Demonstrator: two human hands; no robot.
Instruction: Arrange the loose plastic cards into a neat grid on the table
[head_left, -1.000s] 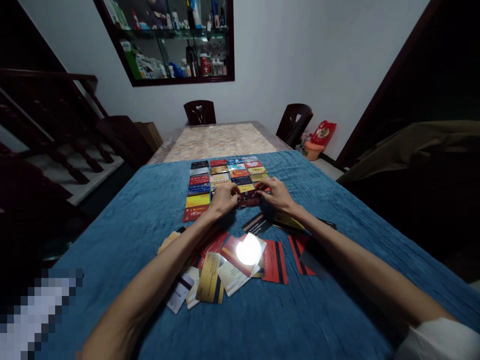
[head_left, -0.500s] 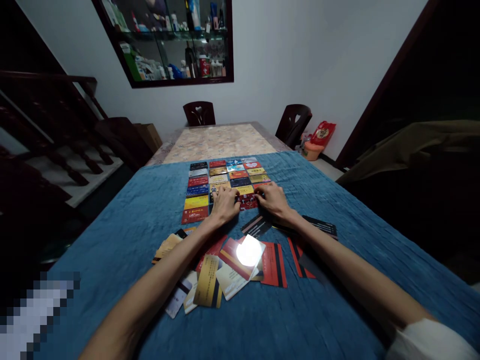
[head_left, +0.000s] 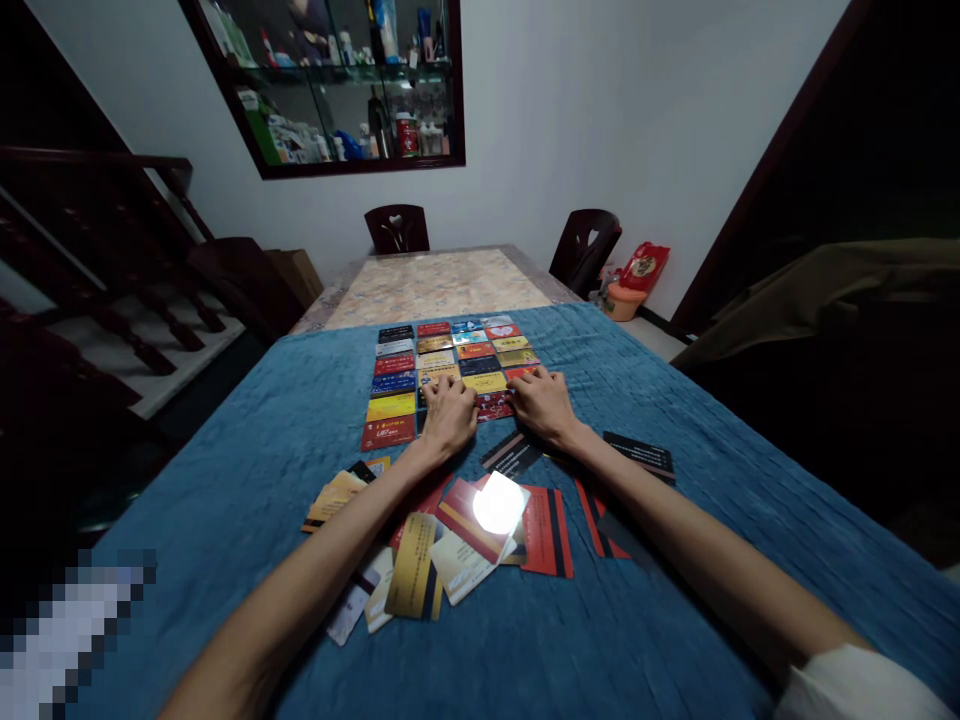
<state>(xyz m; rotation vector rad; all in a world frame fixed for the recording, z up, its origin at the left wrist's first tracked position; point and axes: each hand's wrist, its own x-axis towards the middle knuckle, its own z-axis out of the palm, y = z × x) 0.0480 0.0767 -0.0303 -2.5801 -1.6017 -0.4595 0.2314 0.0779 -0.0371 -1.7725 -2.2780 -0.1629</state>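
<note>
A dark red patterned card point(head_left: 493, 405) lies flat in the nearest row of a card grid, between my two hands. My left hand point(head_left: 450, 412) rests over the cards at its left edge, fingers spread and bent, the thumb beside the card. My right hand point(head_left: 541, 402) lies at its right edge, fingers stretched forward over an orange-red card point(head_left: 523, 374). The fingertips partly cover cards beneath them. Just beyond is a yellow card point(head_left: 485, 382). At the left end of the row sits a red card point(head_left: 388, 432), below another yellow card point(head_left: 391, 405).
Nearer me, loose cards overlap: a gold card point(head_left: 415, 565), a red card with a black stripe point(head_left: 546, 530), and a glaring card point(head_left: 501, 503). A black card point(head_left: 640, 455) lies near my right forearm. Blue cloth point(head_left: 247, 480) covers the table; chairs point(head_left: 397, 230) stand beyond.
My right hand has lowered and flattened a little at the card's right edge. My left hand has stayed nearly in place. The dark red card looks almost unmoved, and the view shifted slightly.
</note>
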